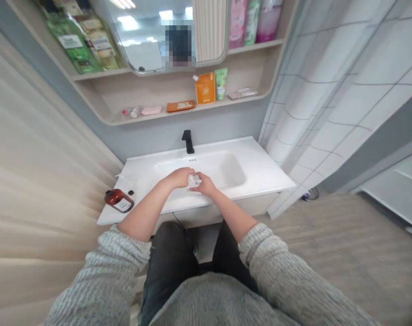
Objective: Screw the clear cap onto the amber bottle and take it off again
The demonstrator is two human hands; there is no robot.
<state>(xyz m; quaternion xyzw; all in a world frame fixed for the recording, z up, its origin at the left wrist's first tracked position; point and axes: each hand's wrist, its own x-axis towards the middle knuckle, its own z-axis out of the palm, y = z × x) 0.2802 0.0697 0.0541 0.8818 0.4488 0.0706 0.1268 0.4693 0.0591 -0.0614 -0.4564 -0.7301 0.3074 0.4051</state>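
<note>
Single head-worn view, looking steeply down and forward, sink (260, 170) close below, shelf (192, 111) beyond

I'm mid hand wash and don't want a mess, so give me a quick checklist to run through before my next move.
1. Both hands over the basin: ok. The left hand and right hand meet above the sink.
2. White lather or small white thing kept between the hands: ok, though which it is, cannot tell.
3. Water running from the black faucet: cannot tell, no stream shows.
4. Brown bottle secure: not ok, it lies on its side near the left front edge of the counter.
5. Sleeves clear of water: ok, the grey sleeves are pushed up above the forearms.
</note>
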